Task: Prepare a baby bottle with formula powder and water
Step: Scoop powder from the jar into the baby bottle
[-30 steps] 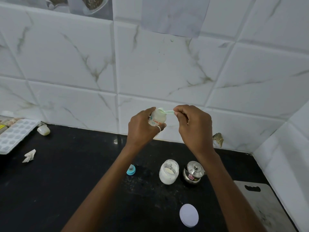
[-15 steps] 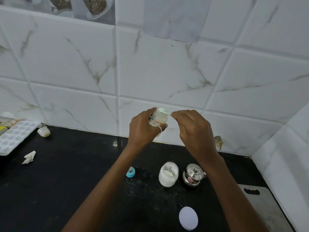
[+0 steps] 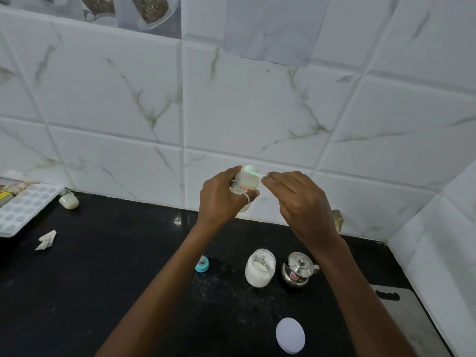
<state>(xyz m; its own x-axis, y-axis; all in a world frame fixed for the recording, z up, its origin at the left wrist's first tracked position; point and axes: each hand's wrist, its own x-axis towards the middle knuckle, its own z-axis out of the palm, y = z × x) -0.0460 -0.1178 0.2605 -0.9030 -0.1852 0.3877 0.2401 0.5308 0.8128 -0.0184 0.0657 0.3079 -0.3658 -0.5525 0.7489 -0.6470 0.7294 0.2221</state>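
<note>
Right hand (image 3: 301, 199) has slid back to the end of the scoop (image 3: 249, 169) handle, its bowl now at the mouth of the baby bottle (image 3: 243, 185)

On the black counter (image 3: 103, 279) an ice tray (image 3: 25, 204) lies far left with crumpled paper (image 3: 46, 240) near it; the left hand (image 3: 219, 194) wraps the bottle, held up before the wall tiles, and the right pinches the scoop handle; below stand a teal cap (image 3: 202, 264), an open formula jar (image 3: 259, 269), a steel pot (image 3: 298, 271) and a white lid (image 3: 290, 335)
</note>
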